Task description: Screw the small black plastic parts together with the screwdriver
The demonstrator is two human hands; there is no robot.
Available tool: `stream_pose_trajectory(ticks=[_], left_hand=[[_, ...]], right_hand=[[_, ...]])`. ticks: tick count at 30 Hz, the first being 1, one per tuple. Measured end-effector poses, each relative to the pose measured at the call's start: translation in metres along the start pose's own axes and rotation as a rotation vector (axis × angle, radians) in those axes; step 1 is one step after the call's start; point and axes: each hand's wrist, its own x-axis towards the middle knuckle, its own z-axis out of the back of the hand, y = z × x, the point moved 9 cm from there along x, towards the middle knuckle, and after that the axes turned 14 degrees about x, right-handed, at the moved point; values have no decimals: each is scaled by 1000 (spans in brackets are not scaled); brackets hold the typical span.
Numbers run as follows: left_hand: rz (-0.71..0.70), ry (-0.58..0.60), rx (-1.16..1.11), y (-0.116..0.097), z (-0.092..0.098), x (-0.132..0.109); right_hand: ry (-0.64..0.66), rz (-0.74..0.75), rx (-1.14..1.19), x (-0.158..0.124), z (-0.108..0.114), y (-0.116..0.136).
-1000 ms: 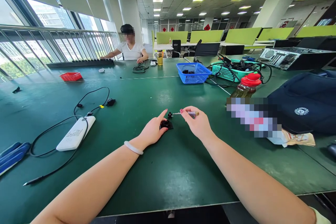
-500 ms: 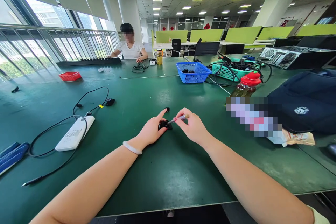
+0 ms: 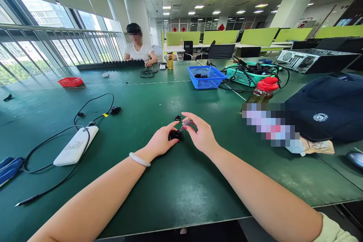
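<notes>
On the green table (image 3: 136, 109), my left hand (image 3: 162, 139) grips a small black part (image 3: 175, 135) between thumb and fingers. A pale bracelet circles the left wrist. My right hand (image 3: 200, 132) is closed on a small screwdriver (image 3: 185, 123), which slants down to the left with its tip at the black part. Just beyond the fingertips lies another small black piece (image 3: 178, 118), apart from the held one. Fine detail of both black pieces is too small to make out.
A white power bank (image 3: 75, 147) with black cables lies left, near blue gloves (image 3: 11, 170). Farther off are a red tray (image 3: 70, 82), a blue basket (image 3: 206, 79) and a green basket (image 3: 246, 77). A red-lidded bottle (image 3: 262, 90) and dark bag (image 3: 329, 109) stand right. A person sits opposite.
The screwdriver in my right hand is held more steeply, with the fingers raised around its handle. My left index finger has drawn back from the farther black piece. The view has shifted slightly.
</notes>
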Motion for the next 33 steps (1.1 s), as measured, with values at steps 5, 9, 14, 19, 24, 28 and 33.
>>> stream_pose_trajectory(ticks=[5,9,14,19,24,28,33], left_hand=[[-1,16,120,-2,1,0],[-8,15,116,-4,3,-1],[-12,23,115,-4,1,-1],[-43,8,104,-7,2,-1],[-69,7,81,-11,4,-1],[-81,-10,78,-12,4,-1],[-100,-13,67,-12,3,-1]], right_hand=[[67,19,76,1,0,6],[-37,70,124,-1,21,18],[28,58,144,-3,16,17],[122,53,40,0,4,17],[152,32,-7,2,2,16],[77,9,9,3,3,11],[-31,-23,-23,6,9,3]])
